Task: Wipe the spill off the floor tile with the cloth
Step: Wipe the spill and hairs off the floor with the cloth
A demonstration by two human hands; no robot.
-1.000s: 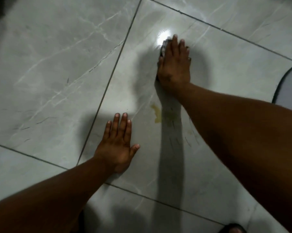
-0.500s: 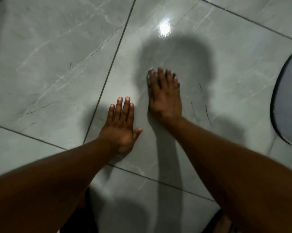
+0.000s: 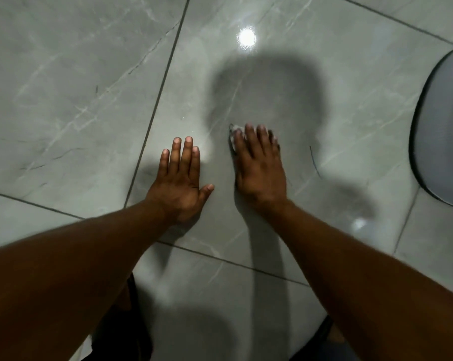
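Cloth: small pale grey cloth (image 3: 235, 132), I see only a crumpled edge of it poking out past the fingertips, flat on the floor tile beneath my right hand.
Right hand: right hand (image 3: 259, 168) lies palm down on the cloth, fingers (image 3: 251, 138) straight and close together, pressing it to the tile rather than gripping it.
Left hand: left hand (image 3: 179, 182) rests flat and bare on the same tile, just beside the right one, fingers extended side by side, thumb splayed out towards the right hand.
Floor tile: large glossy grey marble-look floor tile (image 3: 311, 113) with pale veins, dark grout lines around it, a bright lamp reflection (image 3: 246, 37) far from my hands.
Spill: I cannot make out any stain on the tile.
Shadow: broad dark shadow (image 3: 267, 92) falls on the tile ahead of the right hand.
Right edge: rounded grey object with a dark rim (image 3: 444, 121), well apart from both hands; I cannot tell what it is.
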